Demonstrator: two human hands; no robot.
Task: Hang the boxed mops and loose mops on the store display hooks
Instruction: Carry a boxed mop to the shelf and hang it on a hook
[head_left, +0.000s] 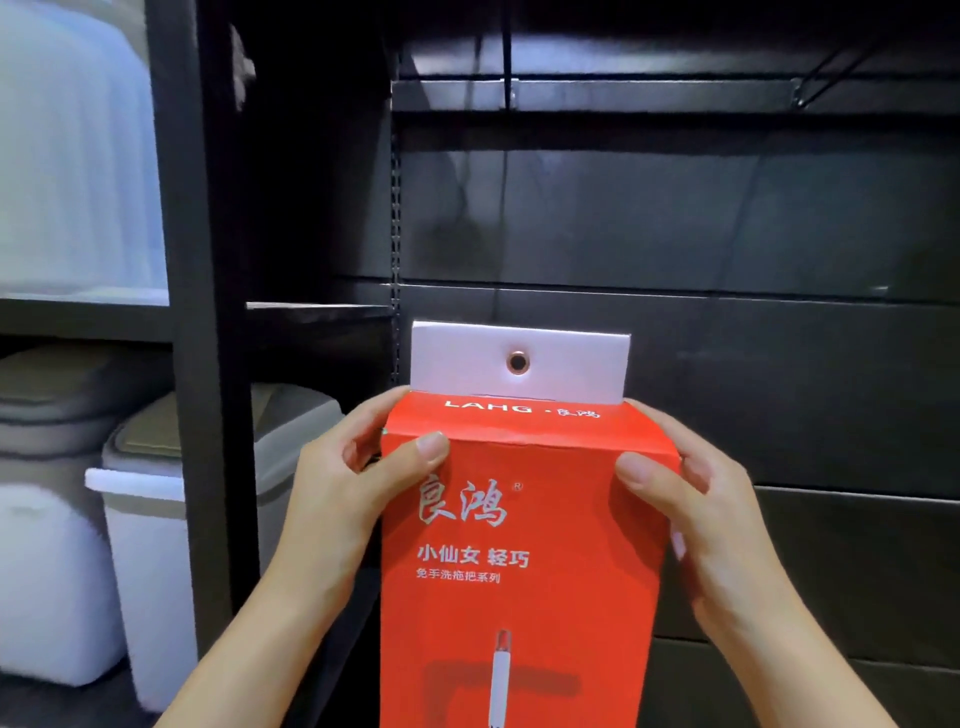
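We hold the tall red cardboard mop box (519, 561) upright in front of us with both hands, low in the middle of the view, its lower end running out past the bottom edge. Our left hand (332, 499) comes up from the lower left with the forearm angled inward; its thumb lies flat across the front face near the top fold, and the fingers curl round the left edge toward the back — a firm grip on the box. Our right hand (696, 514) mirrors it from the lower right: thumb pressed on the front right corner, fingers wrapped behind the right edge, wrist bent slightly outward.

From the top of the box a white cardboard hanging tab (519, 358) stands straight up, with a small metal-ringed eyelet (517, 361) at its middle. The tab sits in front of the black panelled display wall (727, 364), apart from the black metal display hook (506, 62) — that juts from the horizontal rail (649, 96) well above it.

To the left, beyond a black upright post (208, 312), grey and white lidded plastic bins (156, 499) stand on a low shelf, rather blurred.
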